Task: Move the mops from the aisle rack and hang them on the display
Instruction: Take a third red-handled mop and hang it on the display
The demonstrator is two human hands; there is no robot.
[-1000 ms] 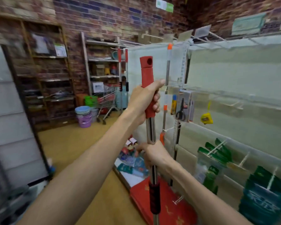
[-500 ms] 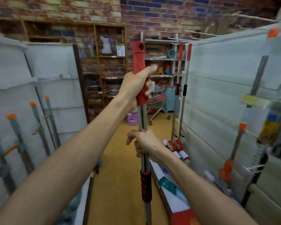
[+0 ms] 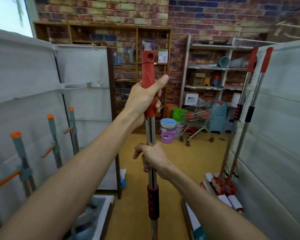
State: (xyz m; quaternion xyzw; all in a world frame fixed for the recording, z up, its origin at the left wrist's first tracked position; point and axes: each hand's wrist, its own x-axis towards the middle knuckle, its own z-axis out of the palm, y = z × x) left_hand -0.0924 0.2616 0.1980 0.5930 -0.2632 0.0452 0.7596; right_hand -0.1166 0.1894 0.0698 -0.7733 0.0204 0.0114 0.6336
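I hold a mop (image 3: pixel 150 129) upright in the middle of the aisle; it has a steel pole, a red top handle and a black-red foam grip lower down. My left hand (image 3: pixel 144 99) is closed around the red handle. My right hand (image 3: pixel 152 160) grips the steel pole below it. The mop's head is out of view below. Two more red-handled mops (image 3: pixel 244 108) stand against the white panel on the right. Three grey mops with orange tips (image 3: pixel 54 139) hang on the white panel on the left.
White covered display panels (image 3: pixel 24 80) line both sides of the yellow-floored aisle. At the far end stand a shopping cart (image 3: pixel 199 116), stacked buckets (image 3: pixel 168 130), green baskets and shelves against a brick wall. Red-white mop heads (image 3: pixel 220 187) lie at the right panel's base.
My view has swung left, from the right-hand display to straight down the aisle. Both hands keep the same grip on the mop, which stays upright in front of me.
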